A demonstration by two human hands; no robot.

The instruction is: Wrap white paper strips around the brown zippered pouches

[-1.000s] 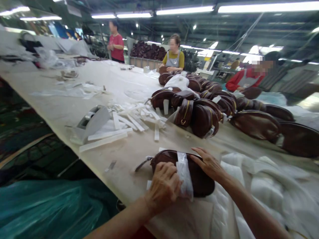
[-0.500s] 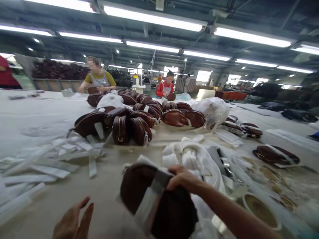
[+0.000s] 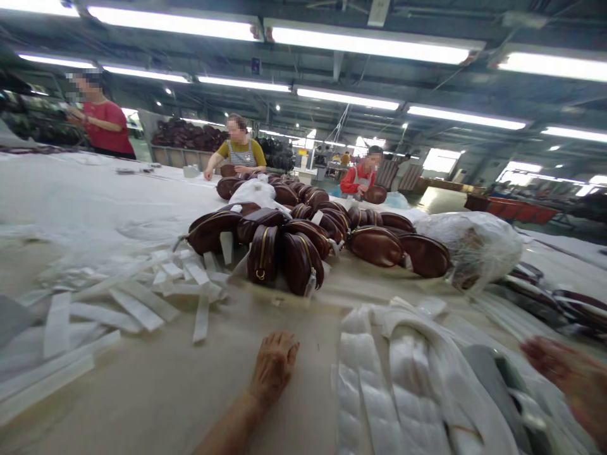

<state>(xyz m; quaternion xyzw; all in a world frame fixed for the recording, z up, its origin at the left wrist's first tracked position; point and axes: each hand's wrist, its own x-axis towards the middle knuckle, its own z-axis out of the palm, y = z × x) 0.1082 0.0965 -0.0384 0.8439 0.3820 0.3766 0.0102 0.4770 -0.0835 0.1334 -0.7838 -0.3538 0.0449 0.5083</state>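
Note:
My left hand [image 3: 274, 365] rests palm down on the bare tabletop, its fingers bent slightly and nothing visible in them. Just beyond it stand several dark brown oval leather bags [image 3: 301, 262] with gold zips. Blurred by motion, my right hand [image 3: 562, 370] is at the right edge, beside a grey and dark object [image 3: 496, 385] I cannot identify. Its fingers are too smeared to read. Between my hands lies a heap of white bands [image 3: 393, 373]. Flat brown bags [image 3: 581, 306] lie beyond my right hand, partly cut off by the frame.
Loose white strips [image 3: 135, 309] are scattered at left. A plastic-wrapped bundle [image 3: 478, 246] sits right of the bags. Across the table are people in yellow-green [image 3: 237, 155] and red [image 3: 358, 180], with another person in red [image 3: 107, 126] at far left.
The brown bag with a pale band around it has left my right hand and is out of sight. My right hand moved far right; my left moved forward onto the table. The view turned left.

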